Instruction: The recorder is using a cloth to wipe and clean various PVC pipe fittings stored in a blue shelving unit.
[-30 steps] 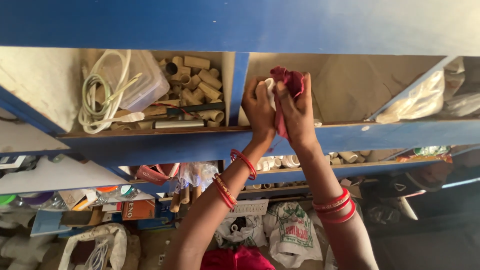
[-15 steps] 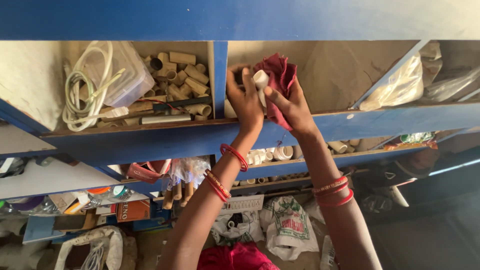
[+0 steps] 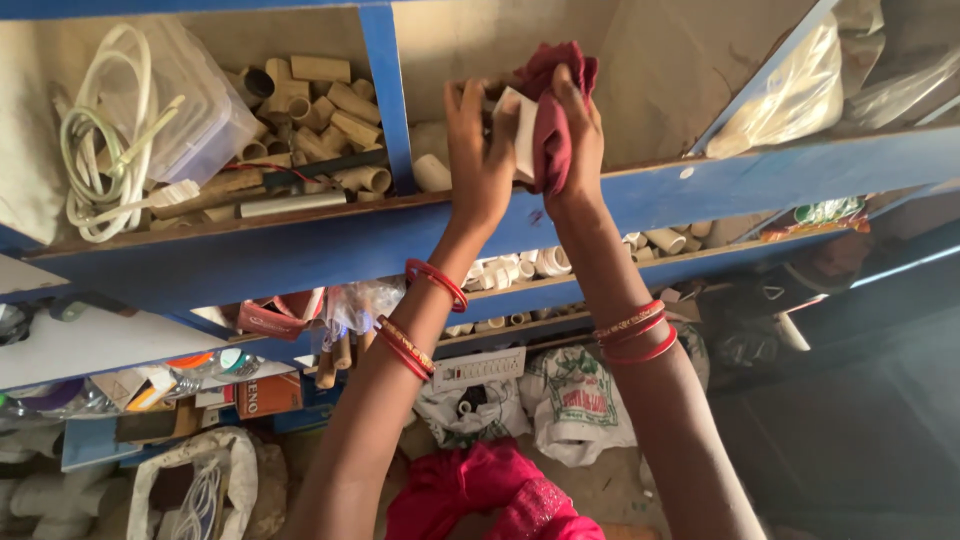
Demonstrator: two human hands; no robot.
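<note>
Both my arms reach up to a blue shelf (image 3: 300, 245). My left hand (image 3: 478, 150) grips a white pipe fitting (image 3: 517, 125) in front of the middle compartment. My right hand (image 3: 575, 140) presses a dark red cloth (image 3: 553, 110) against that fitting; the cloth bunches above my fingers. Red bangles circle both wrists. Another white fitting (image 3: 432, 172) lies on the shelf just left of my left hand.
The left compartment holds several beige pipe fittings (image 3: 320, 110), a coiled white hose (image 3: 100, 150) and a clear plastic bag. Clear bags (image 3: 790, 95) fill the right compartment. More white fittings (image 3: 530, 265) sit on the lower shelf. Sacks and boxes lie on the floor below.
The view has shifted so the shelf sits lower in frame. My hands stay together on the fitting and cloth; the cloth has moved over the fitting's right side.
</note>
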